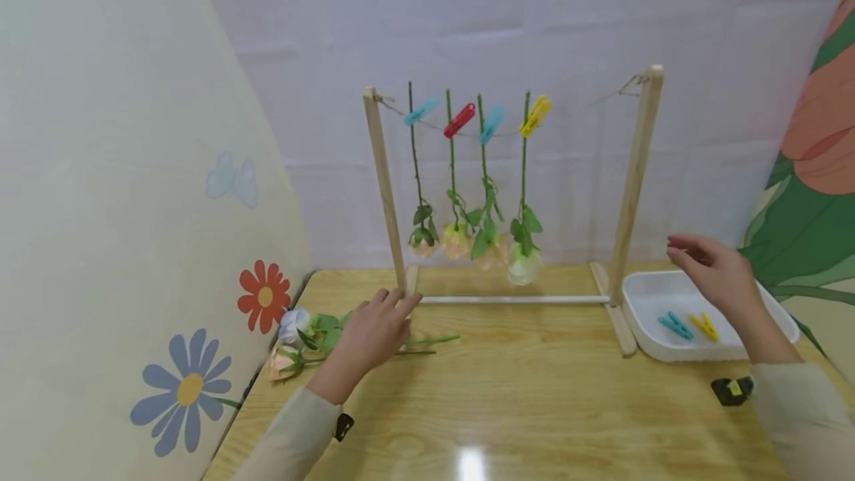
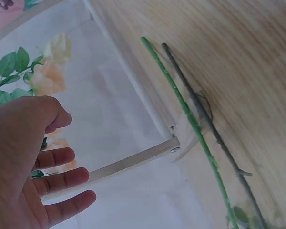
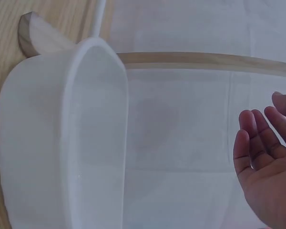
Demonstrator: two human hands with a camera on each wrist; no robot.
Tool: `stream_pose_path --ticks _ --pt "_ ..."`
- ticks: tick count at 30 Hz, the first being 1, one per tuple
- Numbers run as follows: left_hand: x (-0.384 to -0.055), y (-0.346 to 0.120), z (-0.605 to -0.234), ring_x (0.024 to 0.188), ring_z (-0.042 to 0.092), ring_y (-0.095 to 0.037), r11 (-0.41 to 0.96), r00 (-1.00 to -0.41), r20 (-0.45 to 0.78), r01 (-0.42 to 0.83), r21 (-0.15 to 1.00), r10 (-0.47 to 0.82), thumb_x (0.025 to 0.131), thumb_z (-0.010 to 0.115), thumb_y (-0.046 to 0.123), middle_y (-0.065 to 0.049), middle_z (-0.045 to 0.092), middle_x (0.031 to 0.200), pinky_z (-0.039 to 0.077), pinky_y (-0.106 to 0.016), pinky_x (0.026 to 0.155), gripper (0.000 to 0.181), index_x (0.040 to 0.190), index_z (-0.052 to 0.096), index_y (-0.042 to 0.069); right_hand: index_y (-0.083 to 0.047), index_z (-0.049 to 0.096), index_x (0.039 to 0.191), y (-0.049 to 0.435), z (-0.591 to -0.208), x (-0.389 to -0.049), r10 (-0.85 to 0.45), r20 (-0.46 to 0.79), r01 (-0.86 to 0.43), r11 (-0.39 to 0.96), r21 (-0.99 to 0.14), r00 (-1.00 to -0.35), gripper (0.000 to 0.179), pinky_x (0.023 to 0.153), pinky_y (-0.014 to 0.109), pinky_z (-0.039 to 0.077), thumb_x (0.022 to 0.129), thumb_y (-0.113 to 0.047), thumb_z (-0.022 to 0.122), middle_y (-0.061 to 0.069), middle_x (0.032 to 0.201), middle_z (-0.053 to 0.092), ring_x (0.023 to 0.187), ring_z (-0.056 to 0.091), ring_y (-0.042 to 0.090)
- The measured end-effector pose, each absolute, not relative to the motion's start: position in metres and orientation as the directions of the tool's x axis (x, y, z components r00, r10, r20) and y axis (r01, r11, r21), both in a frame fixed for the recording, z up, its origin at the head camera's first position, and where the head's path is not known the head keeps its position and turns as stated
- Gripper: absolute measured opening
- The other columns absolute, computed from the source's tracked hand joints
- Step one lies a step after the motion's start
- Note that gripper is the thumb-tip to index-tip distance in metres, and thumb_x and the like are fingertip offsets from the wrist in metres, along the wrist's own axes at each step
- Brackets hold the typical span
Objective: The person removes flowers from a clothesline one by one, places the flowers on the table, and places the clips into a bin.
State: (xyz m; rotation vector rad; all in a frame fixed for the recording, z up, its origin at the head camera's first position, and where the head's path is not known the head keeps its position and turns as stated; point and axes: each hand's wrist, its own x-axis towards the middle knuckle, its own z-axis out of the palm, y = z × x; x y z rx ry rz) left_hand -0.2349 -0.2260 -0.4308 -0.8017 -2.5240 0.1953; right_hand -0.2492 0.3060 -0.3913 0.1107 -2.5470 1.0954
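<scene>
My left hand (image 1: pixel 372 331) hovers over the left part of the table with its fingers spread, holding nothing. Beneath and beside it lie a pale lilac rose (image 1: pixel 294 326) and a peach rose (image 1: pixel 285 362); their green stem (image 2: pixel 190 117) and dark stem (image 2: pixel 218 136) show in the left wrist view. Above the white tray (image 1: pixel 675 351), my right hand (image 1: pixel 716 277) hangs loosely bent, also without anything in it. Inside that tray are a blue clothespin (image 1: pixel 676 325) and a yellow clothespin (image 1: pixel 704 326).
A wooden frame with a left post (image 1: pixel 384 184) and right post (image 1: pixel 637 184) carries a sagging string. Several roses hang from it head down by clothespins, among them a white rose (image 1: pixel 524 264) under a yellow clip (image 1: pixel 536 116). A white rod (image 1: pixel 514 300) joins the base.
</scene>
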Motion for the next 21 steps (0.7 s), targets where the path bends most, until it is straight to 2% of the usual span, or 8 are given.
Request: stream_pose_path --ticks 2,11,16,21 --pt "-0.235 -0.223 -0.427 0.099 0.063 -0.028 0.817 -0.704 0.415 0.512 -0.267 0.576 0.091 0.076 0.020 -0.010 0.065 0.117 0.056 -0.037 0.060 0.051 0.138 0.057 0.016 -0.002 0.062 0.136 0.303 -0.388 -0.249 0.069 0.363 -0.221 0.684 -0.695 -0.929 0.051 0.069 0.006 0.042 0.103 -0.041 0.056 -0.024 0.105 0.054 0.088 0.045 -0.021" --pt "-0.242 -0.208 -0.412 0.093 0.063 -0.027 0.819 -0.670 0.479 0.520 -0.243 0.568 0.093 0.071 0.019 -0.009 0.064 0.115 0.053 -0.034 0.056 0.044 0.135 0.059 0.015 0.003 0.060 0.135 0.288 -0.370 -0.251 0.041 0.420 -0.315 0.599 -0.737 -0.907 0.048 0.073 0.002 0.044 0.103 -0.034 0.059 -0.038 0.100 0.054 0.090 0.052 -0.020" --pt "-0.246 -0.199 -0.403 0.094 0.063 -0.028 0.827 -0.670 0.497 0.516 -0.223 0.552 0.093 0.071 0.020 -0.010 0.065 0.117 0.051 -0.033 0.054 0.046 0.137 0.058 0.016 0.000 0.059 0.137 0.279 -0.358 -0.252 0.055 0.399 -0.298 0.575 -0.762 -0.915 0.051 0.075 0.002 0.043 0.103 -0.038 0.059 -0.036 0.097 0.057 0.091 0.053 -0.017" --pt "-0.248 -0.192 -0.397 0.095 0.064 -0.029 0.833 -0.674 0.504 0.514 -0.206 0.540 0.094 0.071 0.021 -0.010 0.065 0.118 0.053 -0.034 0.056 0.047 0.138 0.057 0.015 -0.004 0.058 0.139 0.272 -0.348 -0.253 0.067 0.376 -0.279 0.554 -0.784 -0.924 0.054 0.078 0.003 0.043 0.102 -0.043 0.058 -0.024 0.103 0.063 0.095 0.054 -0.010"
